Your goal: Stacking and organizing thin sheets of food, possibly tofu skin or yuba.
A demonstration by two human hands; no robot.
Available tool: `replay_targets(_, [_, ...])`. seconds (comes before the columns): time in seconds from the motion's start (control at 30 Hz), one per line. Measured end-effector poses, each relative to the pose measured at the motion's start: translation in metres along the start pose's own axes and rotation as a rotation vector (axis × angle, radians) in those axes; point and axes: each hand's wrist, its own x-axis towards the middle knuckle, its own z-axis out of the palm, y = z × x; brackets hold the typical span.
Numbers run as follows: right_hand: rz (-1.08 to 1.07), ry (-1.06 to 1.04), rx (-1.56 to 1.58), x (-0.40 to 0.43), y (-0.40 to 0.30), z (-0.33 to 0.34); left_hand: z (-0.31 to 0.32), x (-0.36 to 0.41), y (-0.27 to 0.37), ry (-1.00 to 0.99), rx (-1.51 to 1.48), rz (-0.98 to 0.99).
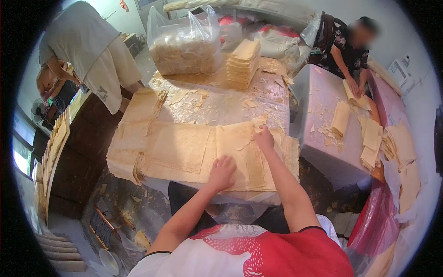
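Observation:
Thin, pale yellow sheets [178,149] lie overlapping along the near side of a table covered in clear plastic. My left hand [223,173] rests on a sheet with its fingers spread. At the ragged far edge of the sheet [237,135] is my right hand [264,138], its fingers curled against a torn, flaky bit [259,120]; whether they pinch it is unclear. To the left, a thick pile of similar sheets [136,107] has rough, layered edges. Loose flakes [197,97] lie beyond my hands on the plastic.
A filled clear plastic bag [185,55] and a stack of folded sheets [244,64] stand at the table's far side. On the right, a person handles sheets at a covered table [318,110]. Another person bends at the upper left. A small stool [104,225] lies low on the left.

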Motion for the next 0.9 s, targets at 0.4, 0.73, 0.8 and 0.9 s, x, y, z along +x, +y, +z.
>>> replay_targets(0.4, [-0.314, 0.159, -0.125, -0.016, -0.045, 0.012, 0.0, 0.007, -0.023, -0.108, -0.144, 0.088])
replay_targets(0.73, [-0.533, 0.216, -0.268, -0.048, -0.046, -0.004, 0.004, 0.003, -0.011, -0.029, -0.134, 0.024])
replay_targets(0.8, [-0.435, 0.142, -0.346, -0.048, -0.025, -0.001, -0.002, 0.006, -0.011, -0.087, -0.136, 0.006])
replay_targets(0.9, [-0.404, 0.117, -0.528, -0.05, -0.016, -0.005, -0.011, 0.027, -0.013, -0.187, -0.287, -0.094])
